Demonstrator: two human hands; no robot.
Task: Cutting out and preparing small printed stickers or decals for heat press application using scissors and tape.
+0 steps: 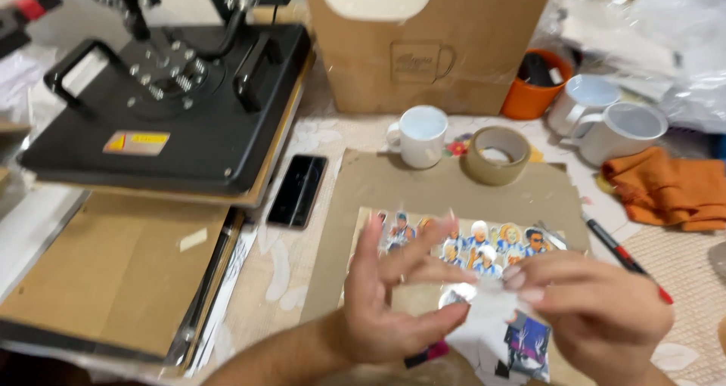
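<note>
My left hand and my right hand meet low in the middle of the view, above a brown cardboard sheet. Between their fingertips is a small pale, translucent scrap, blurred; both hands pinch it. Under the hands lies a printed sheet with a row of cartoon figures in blue. A second dark printed piece shows below my right hand.
A black heat press stands at the left, a black phone beside it. Behind the cardboard are a white mug, a roll of brown tape, a paper bag, two more mugs, an orange cup, an orange cloth and a red-and-black pen.
</note>
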